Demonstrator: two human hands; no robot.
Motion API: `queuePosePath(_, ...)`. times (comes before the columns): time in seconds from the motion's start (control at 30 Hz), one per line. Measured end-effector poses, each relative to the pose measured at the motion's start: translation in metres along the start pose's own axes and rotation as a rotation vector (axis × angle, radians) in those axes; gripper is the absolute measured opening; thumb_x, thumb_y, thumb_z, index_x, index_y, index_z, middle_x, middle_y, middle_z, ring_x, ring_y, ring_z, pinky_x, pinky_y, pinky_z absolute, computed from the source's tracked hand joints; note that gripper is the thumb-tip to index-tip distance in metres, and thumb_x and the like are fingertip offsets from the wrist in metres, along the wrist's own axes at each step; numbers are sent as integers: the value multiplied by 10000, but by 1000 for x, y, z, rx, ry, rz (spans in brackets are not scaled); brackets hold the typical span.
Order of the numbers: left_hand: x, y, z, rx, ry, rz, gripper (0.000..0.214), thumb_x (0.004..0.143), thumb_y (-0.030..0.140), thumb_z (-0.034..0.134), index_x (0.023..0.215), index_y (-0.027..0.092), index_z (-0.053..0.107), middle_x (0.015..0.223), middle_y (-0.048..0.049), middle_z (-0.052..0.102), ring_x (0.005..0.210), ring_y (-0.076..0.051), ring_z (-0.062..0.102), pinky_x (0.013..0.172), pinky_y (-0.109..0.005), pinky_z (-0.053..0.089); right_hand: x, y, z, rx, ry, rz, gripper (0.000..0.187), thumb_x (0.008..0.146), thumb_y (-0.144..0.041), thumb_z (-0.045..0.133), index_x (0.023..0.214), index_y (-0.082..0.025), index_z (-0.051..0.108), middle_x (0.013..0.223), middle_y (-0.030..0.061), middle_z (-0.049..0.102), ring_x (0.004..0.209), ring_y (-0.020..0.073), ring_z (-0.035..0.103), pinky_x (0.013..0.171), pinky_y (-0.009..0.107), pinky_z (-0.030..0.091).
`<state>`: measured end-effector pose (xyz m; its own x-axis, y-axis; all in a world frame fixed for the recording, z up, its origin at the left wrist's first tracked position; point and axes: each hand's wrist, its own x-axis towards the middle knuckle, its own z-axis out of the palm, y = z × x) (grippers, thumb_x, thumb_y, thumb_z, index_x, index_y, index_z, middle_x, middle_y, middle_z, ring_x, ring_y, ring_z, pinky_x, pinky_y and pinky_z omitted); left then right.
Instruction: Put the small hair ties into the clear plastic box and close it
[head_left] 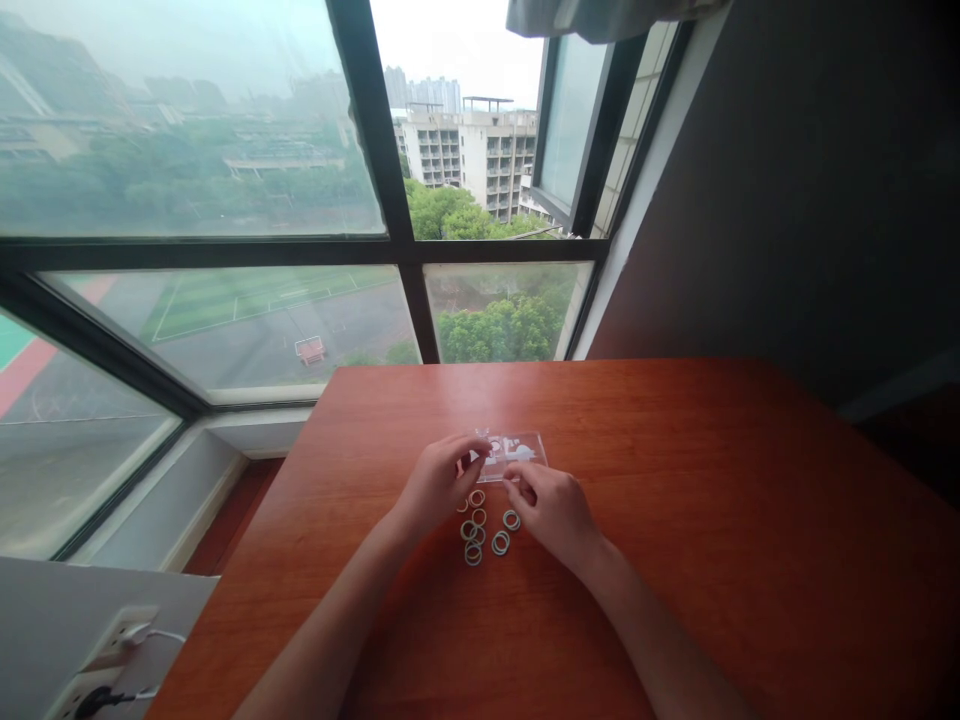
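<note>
Well, window at left: beyond the glass [187,150] we see hazy trees and, lower down, a green sports field [255,300] with white lines.
Sockets, near left: we see a white plug [139,634] and a black plug [95,701] in the wall sockets [120,625], with cords trailing right.
Table: a reddish-brown wooden top [645,410] stretches before us from the window side to the near edge of our view.
Left hand: our left hand [435,485] hangs over the left side of the clear box, fingers bent and thumb near them; we cannot tell whether they grip anything.
Rings, left group: just right of and nearer than that hand, these small rings [473,542] lie in a rough column, some overlapping.
Rings, right group: well inside the forearms, these few rings [505,532] lie near the right hand, two overlapping.
Clear box: it [534,440] lies flat on the table beyond the rings, between our hands, with white shapes [521,453] too small for us to make out.
Right hand: our right hand [556,503] is at the box's near right corner, thumb and forefinger drawn together; we cannot tell if something is pinched there.
Open pane, far right: the pane [574,120] is tilted outward, below a curtain [600,15].
Wall at right: we see it [787,200] in dark shadow.
</note>
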<state>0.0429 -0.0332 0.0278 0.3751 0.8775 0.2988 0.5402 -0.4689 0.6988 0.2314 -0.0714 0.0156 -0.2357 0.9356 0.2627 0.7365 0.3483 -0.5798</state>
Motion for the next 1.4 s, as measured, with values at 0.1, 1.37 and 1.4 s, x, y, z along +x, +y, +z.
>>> queuePosePath(0.1,2,-3,1,107,39,6,253,840,143,530,1050,194,661,964,-53,684,695,-122,575,678,-241,482,0,-2,0,-20,-32,-7,127,886,-242,539,899,-229,665,710,-19,676,631,127,603,626,220,366)
queuePosePath(1.37,-1,-1,-19,204,-19,-31,193,861,162,506,973,212,655,997,-23,658,717,-116,578,674,-220,455,-2,-10,11,-202,-311,-52,177,913,-292,480,896,-255,652,880,-7,726,800,159,653,644,237,339)
queuePosePath(1.4,-2,-1,-19,207,-27,-29,195,861,159,505,974,213,655,988,-22,657,713,-114,576,667,-215,450,-2,-10,11,-203,-315,-51,180,915,-290,477,894,-254,652,877,-6,726,801,157,651,646,237,337)
